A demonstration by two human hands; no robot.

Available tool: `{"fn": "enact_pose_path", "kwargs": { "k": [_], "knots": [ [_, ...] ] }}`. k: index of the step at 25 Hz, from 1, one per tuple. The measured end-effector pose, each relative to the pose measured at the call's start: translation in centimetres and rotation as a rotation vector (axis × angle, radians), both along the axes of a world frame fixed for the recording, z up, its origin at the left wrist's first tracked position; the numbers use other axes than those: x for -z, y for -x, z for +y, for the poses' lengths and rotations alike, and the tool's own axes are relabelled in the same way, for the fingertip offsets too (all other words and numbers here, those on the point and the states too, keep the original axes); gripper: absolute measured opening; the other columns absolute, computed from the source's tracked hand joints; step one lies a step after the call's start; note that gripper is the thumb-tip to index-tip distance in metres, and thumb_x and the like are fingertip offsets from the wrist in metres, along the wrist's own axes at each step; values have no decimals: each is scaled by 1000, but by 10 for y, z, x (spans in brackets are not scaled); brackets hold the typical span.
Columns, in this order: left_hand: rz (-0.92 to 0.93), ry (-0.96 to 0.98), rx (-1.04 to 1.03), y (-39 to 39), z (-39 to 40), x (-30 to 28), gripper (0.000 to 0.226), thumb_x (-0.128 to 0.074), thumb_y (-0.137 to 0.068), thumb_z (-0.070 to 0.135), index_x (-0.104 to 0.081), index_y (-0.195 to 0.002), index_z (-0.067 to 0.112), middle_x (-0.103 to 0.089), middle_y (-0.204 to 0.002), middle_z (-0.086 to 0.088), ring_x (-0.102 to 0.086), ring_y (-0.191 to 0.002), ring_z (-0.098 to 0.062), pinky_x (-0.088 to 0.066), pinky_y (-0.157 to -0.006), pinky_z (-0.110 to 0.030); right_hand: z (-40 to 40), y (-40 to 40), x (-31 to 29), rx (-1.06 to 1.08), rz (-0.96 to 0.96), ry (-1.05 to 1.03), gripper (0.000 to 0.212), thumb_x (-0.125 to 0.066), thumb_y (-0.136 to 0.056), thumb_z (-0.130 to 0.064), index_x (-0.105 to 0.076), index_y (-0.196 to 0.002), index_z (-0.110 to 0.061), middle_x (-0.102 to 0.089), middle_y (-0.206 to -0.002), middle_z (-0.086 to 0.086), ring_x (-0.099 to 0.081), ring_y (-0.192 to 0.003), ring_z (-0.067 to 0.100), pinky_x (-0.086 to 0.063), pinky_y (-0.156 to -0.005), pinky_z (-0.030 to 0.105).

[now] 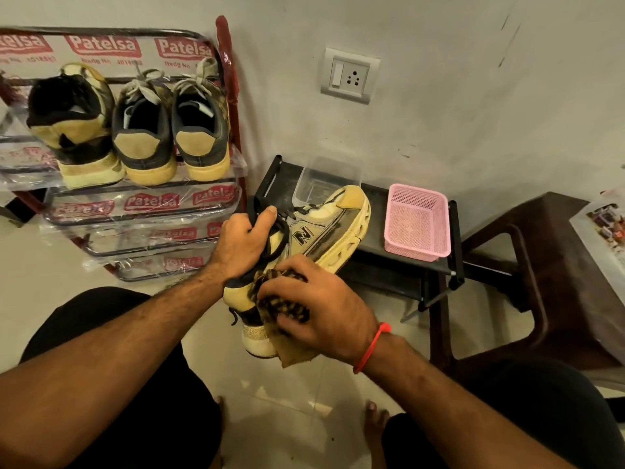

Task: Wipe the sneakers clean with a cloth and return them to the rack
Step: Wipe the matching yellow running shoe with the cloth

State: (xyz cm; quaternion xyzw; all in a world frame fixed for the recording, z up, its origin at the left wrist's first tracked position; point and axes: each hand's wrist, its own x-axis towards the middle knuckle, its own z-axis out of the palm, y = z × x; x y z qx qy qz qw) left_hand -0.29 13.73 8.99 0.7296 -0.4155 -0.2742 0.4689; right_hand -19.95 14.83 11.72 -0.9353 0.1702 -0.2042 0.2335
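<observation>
Sneaker (pixel 318 238) held in mid-air over the floor, in front of the seated person, toe pointing far-right, heel near. Left hand (pixel 245 240) has its grip clamped on the tongue and laces at the collar and carries the shoe's weight. Right hand (pixel 318 309) has its fingers curled over the patterned cloth (pixel 287 313), pressing it against the heel and rear quarter. Judged step: wiping the heel area; dark grime shows along the side panel toward the toe, so wiping looks unfinished.

Rack (pixel 142 204) at far left. Its upper shelf holds the matching sneaker (pixel 76 130) and, right of it, a grey pair (pixel 172 130). Whether there is room left of the matching sneaker is cut off by the frame edge.

Low black worktop (pixel 402 231) to the right carries a pink basket (pixel 417 221) and a clear tub (pixel 324 179).

Risks, as judgement:
- Hold is on laces and tongue only; hard rubbing at the heel could twist the shoe and slip it to the floor.
- Cloth tail hangs loose below the heel; it may drop if the pressure eases.
- The cloth could smear grime rather than lift it.
</observation>
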Motion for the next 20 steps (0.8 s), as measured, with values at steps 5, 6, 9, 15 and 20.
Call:
{"fn": "enact_pose_path", "kwargs": {
  "k": [5, 6, 9, 15, 20],
  "knots": [
    [47, 36, 146, 16, 4, -6, 70, -55, -95, 55, -64, -80, -14, -63, -65, -21, -60, -60, -32, -49, -57, -41, -49, 20, -2, 290, -64, 186, 35, -62, -85, -21, -65, -120, -17, -53, -127, 15, -62, -101, 32, -60, -72, 35],
    [46, 31, 160, 19, 5, -7, 66, -56, -100, 47, -64, -80, -15, -61, -64, -17, -59, -58, -27, -47, -56, -38, -64, 28, -4, 426, -106, 161, 35, -66, -84, -11, -67, -119, -15, -53, -126, 17, -60, -103, 32, -58, -77, 35],
    [47, -5, 147, 25, 2, -6, 56, -54, -104, 36, -67, -81, -13, -63, -66, -16, -61, -61, -25, -47, -58, -32, -92, 45, -3, 699, -137, 53, 39, -68, -84, 0, -68, -120, -15, -55, -123, 15, -53, -111, 24, -54, -93, 37],
    [45, -74, -85, 5, -4, -6, 66, -56, -99, 51, -65, -75, -10, -58, -63, -10, -57, -62, -26, -46, -60, -37, -10, 1, 3, 198, -52, -37, 33, -68, -84, -21, -66, -117, -20, -56, -118, 7, -58, -102, 21, -59, -85, 39],
    [97, -192, -143, -4, -5, -8, 58, -53, -102, 48, -71, -92, -5, -64, -80, -13, -61, -76, -27, -45, -67, -36, 5, -6, -10, 51, 1, -4, 34, -55, -87, -37, -62, -119, -27, -53, -122, 0, -58, -103, 18, -59, -79, 41]
  ]
}}
